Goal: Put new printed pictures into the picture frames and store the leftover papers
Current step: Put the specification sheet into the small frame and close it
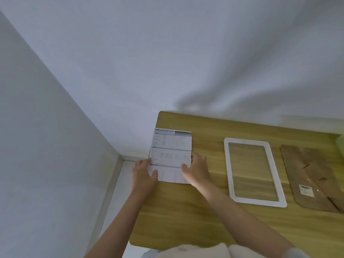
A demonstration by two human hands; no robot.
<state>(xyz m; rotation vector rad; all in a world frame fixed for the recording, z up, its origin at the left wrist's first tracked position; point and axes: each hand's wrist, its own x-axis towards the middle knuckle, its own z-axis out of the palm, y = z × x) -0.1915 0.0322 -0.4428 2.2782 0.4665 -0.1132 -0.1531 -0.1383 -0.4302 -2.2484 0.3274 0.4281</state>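
Observation:
A printed sheet headed "SPECIFICATION" lies at the wooden table's far left corner, its left edge hanging slightly past the table edge. My left hand holds the sheet's lower left edge, thumb on top. My right hand rests on the lower right part with fingers spread on the paper. A white picture frame with a clear pane lies flat to the right. Further right lies the frame's brown backing board with a small white label.
The wooden table stands in a corner against white walls, with a gap and white floor strip along its left side. A pale green object shows at the right edge. Light fabric lies at the table's near edge.

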